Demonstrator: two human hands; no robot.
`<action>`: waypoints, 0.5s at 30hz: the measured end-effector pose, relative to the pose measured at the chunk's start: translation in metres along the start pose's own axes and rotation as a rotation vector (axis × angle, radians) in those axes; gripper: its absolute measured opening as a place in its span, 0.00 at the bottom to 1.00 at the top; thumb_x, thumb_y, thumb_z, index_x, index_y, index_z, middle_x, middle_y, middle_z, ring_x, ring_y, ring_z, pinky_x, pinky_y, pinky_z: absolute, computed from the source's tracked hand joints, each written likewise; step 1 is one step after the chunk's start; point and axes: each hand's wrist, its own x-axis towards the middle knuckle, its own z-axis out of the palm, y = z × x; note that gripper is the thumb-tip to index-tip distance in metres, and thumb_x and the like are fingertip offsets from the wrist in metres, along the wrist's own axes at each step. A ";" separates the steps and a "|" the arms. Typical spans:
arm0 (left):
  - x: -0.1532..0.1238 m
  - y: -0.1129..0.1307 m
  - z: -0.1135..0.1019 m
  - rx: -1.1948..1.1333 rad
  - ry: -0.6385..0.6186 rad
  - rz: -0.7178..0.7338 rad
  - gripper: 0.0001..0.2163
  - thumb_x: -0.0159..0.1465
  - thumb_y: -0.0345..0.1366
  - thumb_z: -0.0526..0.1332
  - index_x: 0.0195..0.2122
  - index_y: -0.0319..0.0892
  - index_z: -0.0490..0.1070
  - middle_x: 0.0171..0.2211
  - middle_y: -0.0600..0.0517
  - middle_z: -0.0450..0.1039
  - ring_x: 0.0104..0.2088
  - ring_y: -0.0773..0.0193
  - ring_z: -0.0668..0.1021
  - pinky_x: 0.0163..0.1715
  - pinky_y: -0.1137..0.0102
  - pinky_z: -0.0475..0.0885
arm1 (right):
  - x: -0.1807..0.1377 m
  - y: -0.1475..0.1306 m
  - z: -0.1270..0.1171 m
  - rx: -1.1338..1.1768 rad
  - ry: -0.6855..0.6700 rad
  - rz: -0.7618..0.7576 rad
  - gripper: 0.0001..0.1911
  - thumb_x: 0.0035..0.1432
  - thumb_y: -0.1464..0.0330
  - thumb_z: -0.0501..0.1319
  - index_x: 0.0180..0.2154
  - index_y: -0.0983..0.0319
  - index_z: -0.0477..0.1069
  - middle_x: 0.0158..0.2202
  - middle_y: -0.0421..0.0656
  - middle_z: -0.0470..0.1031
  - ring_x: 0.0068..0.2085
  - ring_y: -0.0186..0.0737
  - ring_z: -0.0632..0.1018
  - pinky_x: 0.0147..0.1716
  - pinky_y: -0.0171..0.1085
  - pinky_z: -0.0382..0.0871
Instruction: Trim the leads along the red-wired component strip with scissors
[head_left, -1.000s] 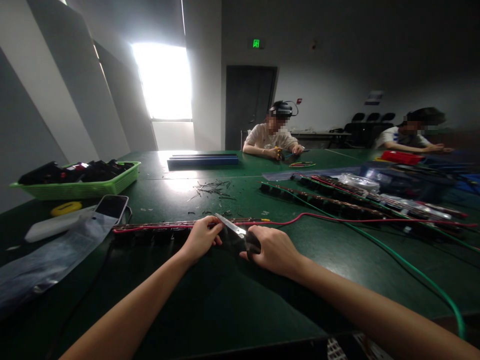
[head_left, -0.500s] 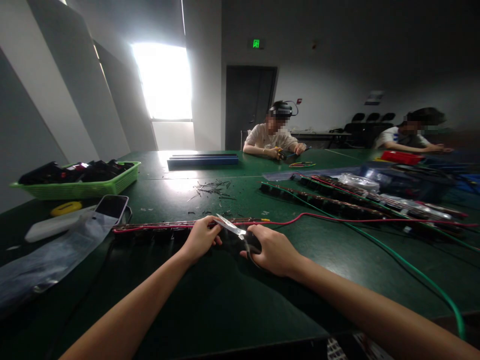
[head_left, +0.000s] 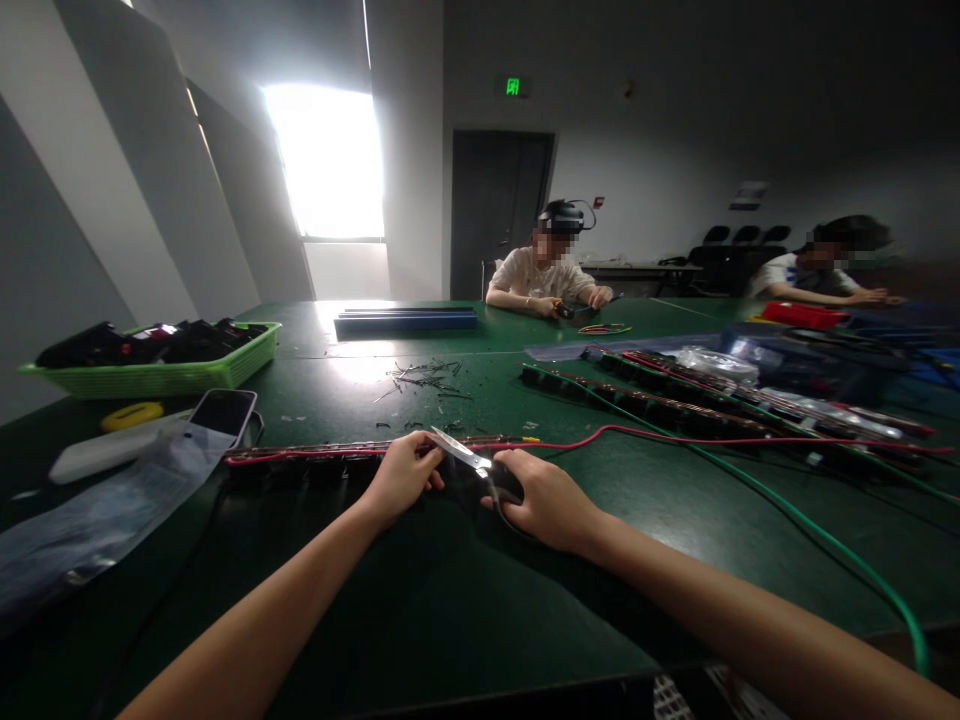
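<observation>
My right hand [head_left: 551, 497] is wrapped round the dark handles of a pair of scissors [head_left: 461, 452], whose silver blades point left toward my other hand. Beside the blade tips, my left hand [head_left: 405, 472] is closed with fingers bent on a long dark strip [head_left: 307, 460] with a red wire [head_left: 285, 457] along its top. What exactly those fingertips pinch is partly hidden. From the strip the red wire runs on to the right across the table, past a small yellow piece [head_left: 529, 440].
Dark cut scraps [head_left: 424, 378] lie beyond my hands. To the left are a green basket [head_left: 247, 360], a phone [head_left: 223, 415] and a plastic bag [head_left: 127, 510]. More wired strips [head_left: 675, 408] and a green wire [head_left: 817, 525] lie right. Two people sit across the table [head_left: 450, 620].
The scissors' blades look slightly closer together than before. Both of my hands stay in nearly the same place, and the strip has not visibly moved.
</observation>
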 end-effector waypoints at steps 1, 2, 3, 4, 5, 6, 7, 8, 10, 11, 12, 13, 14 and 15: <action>0.000 0.000 0.000 0.000 0.000 0.001 0.10 0.61 0.37 0.58 0.39 0.35 0.72 0.21 0.54 0.71 0.18 0.71 0.74 0.15 0.80 0.62 | 0.000 0.000 0.000 0.003 0.000 -0.001 0.22 0.54 0.60 0.63 0.47 0.64 0.68 0.43 0.48 0.74 0.40 0.44 0.75 0.39 0.37 0.66; 0.000 0.000 0.000 0.001 0.000 0.001 0.10 0.61 0.36 0.58 0.39 0.35 0.72 0.20 0.54 0.71 0.18 0.71 0.74 0.15 0.80 0.62 | 0.000 0.000 0.000 0.006 0.001 -0.003 0.21 0.54 0.59 0.63 0.47 0.64 0.68 0.43 0.48 0.74 0.40 0.43 0.76 0.39 0.37 0.66; 0.000 0.000 0.000 0.002 0.000 0.001 0.10 0.61 0.36 0.58 0.39 0.35 0.72 0.20 0.54 0.71 0.18 0.71 0.74 0.15 0.80 0.62 | 0.000 0.000 0.000 0.008 0.002 -0.004 0.21 0.54 0.59 0.63 0.47 0.64 0.68 0.43 0.48 0.74 0.40 0.43 0.76 0.39 0.37 0.66; 0.000 0.000 0.000 0.002 0.001 0.000 0.10 0.61 0.36 0.58 0.39 0.35 0.72 0.21 0.54 0.71 0.18 0.71 0.74 0.15 0.80 0.62 | 0.000 0.000 0.000 0.010 0.005 -0.004 0.21 0.54 0.59 0.63 0.47 0.64 0.68 0.43 0.48 0.74 0.39 0.43 0.76 0.38 0.36 0.66; 0.000 0.000 0.000 0.002 0.003 0.000 0.10 0.61 0.36 0.58 0.39 0.35 0.72 0.21 0.54 0.71 0.18 0.71 0.74 0.15 0.80 0.62 | 0.000 0.000 0.000 0.011 0.008 -0.005 0.21 0.54 0.59 0.64 0.47 0.63 0.68 0.43 0.48 0.75 0.39 0.43 0.76 0.38 0.36 0.66; 0.000 0.000 0.000 0.002 0.004 0.000 0.10 0.61 0.36 0.58 0.39 0.35 0.72 0.21 0.54 0.71 0.18 0.71 0.74 0.15 0.80 0.62 | 0.000 0.000 0.000 0.012 0.010 -0.005 0.22 0.54 0.59 0.64 0.46 0.63 0.68 0.43 0.48 0.75 0.39 0.43 0.76 0.38 0.37 0.66; 0.000 0.000 0.001 0.002 0.005 -0.001 0.10 0.61 0.36 0.58 0.39 0.35 0.72 0.21 0.54 0.71 0.18 0.71 0.74 0.15 0.80 0.62 | 0.000 0.000 0.000 0.012 0.012 -0.005 0.22 0.53 0.58 0.64 0.46 0.63 0.68 0.43 0.48 0.75 0.39 0.43 0.76 0.38 0.37 0.66; 0.000 0.000 0.001 0.001 0.007 -0.002 0.10 0.61 0.35 0.58 0.39 0.35 0.72 0.21 0.54 0.71 0.18 0.71 0.74 0.15 0.80 0.62 | 0.000 0.000 0.000 0.013 0.013 -0.004 0.22 0.53 0.59 0.64 0.46 0.63 0.68 0.43 0.48 0.75 0.39 0.43 0.76 0.39 0.37 0.66; 0.000 0.001 0.001 0.001 0.013 -0.007 0.09 0.61 0.35 0.58 0.38 0.35 0.72 0.20 0.54 0.71 0.17 0.71 0.74 0.15 0.80 0.62 | 0.000 0.000 0.001 0.013 0.012 -0.003 0.22 0.53 0.59 0.64 0.47 0.64 0.68 0.43 0.48 0.74 0.40 0.44 0.76 0.40 0.37 0.66; -0.001 0.002 0.001 0.001 0.015 -0.009 0.09 0.60 0.35 0.59 0.38 0.35 0.72 0.20 0.54 0.71 0.17 0.71 0.74 0.15 0.80 0.62 | 0.001 0.000 0.001 0.011 0.011 -0.001 0.22 0.53 0.59 0.64 0.47 0.64 0.68 0.44 0.49 0.74 0.41 0.44 0.76 0.40 0.38 0.66; -0.001 0.002 0.001 -0.001 0.015 -0.011 0.09 0.60 0.35 0.59 0.38 0.35 0.72 0.20 0.54 0.71 0.17 0.71 0.74 0.15 0.80 0.62 | 0.001 0.000 0.001 0.008 0.010 0.000 0.22 0.53 0.58 0.64 0.47 0.64 0.68 0.44 0.49 0.74 0.41 0.45 0.76 0.40 0.38 0.66; -0.001 0.002 0.001 -0.003 0.015 -0.011 0.09 0.60 0.35 0.59 0.38 0.35 0.72 0.20 0.54 0.71 0.17 0.71 0.74 0.15 0.80 0.62 | 0.001 0.000 0.002 0.006 0.009 0.001 0.23 0.53 0.58 0.64 0.47 0.64 0.68 0.44 0.49 0.74 0.42 0.45 0.76 0.40 0.38 0.66; -0.001 0.003 0.001 -0.005 0.012 -0.011 0.09 0.60 0.35 0.59 0.38 0.35 0.72 0.20 0.54 0.71 0.17 0.71 0.74 0.15 0.80 0.62 | 0.001 0.000 0.002 0.005 0.009 0.001 0.23 0.54 0.58 0.64 0.47 0.64 0.68 0.44 0.49 0.74 0.42 0.45 0.76 0.41 0.38 0.66; -0.001 0.003 0.001 -0.008 0.011 -0.010 0.09 0.60 0.35 0.59 0.38 0.35 0.72 0.20 0.55 0.71 0.17 0.71 0.74 0.15 0.80 0.62 | 0.001 0.000 0.002 0.005 0.009 0.000 0.23 0.54 0.58 0.64 0.47 0.64 0.67 0.44 0.49 0.74 0.42 0.45 0.76 0.41 0.38 0.66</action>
